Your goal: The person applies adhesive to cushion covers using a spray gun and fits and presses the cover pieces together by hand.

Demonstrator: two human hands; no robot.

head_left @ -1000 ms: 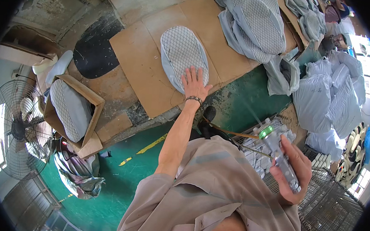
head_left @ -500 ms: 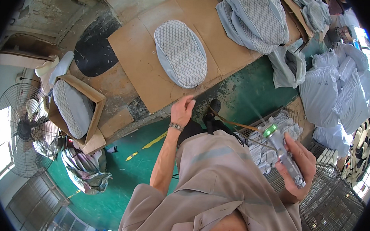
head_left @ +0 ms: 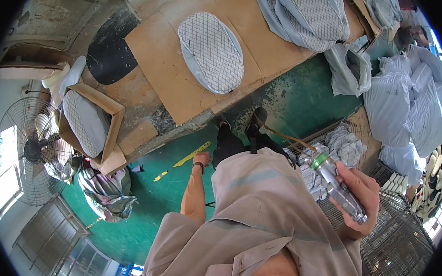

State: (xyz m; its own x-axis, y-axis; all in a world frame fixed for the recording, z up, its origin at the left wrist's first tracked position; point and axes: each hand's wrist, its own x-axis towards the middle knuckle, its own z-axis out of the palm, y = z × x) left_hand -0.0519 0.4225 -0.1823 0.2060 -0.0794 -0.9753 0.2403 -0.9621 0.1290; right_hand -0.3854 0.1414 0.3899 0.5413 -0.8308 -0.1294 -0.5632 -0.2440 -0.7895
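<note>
My right hand (head_left: 362,202) is wrapped round a silver spray gun (head_left: 334,183) with a green ring, held out at the right of my body. A thin brown hose (head_left: 287,137) runs up to it from beside my legs. My left hand (head_left: 202,159) hangs beside my left hip, over the green floor, with loosely bent fingers and nothing visible in it. Ahead, an oval cushion-like piece (head_left: 211,52) with a white, diamond-patterned top and pale blue-grey sides lies on cardboard (head_left: 159,64) on the table. Neither hand touches it.
More patterned pieces (head_left: 311,16) are piled at the table's far right. One stands in an open box (head_left: 115,110) at the left, near a large fan (head_left: 33,148). Full white bags (head_left: 387,101) and a wire rack (head_left: 398,242) stand at right. A cloth bundle (head_left: 105,191) lies on the floor.
My left hand has dropped back from near the table edge to my left side. The faint spray at the gun's tip no longer shows; my right hand keeps its hold.
</note>
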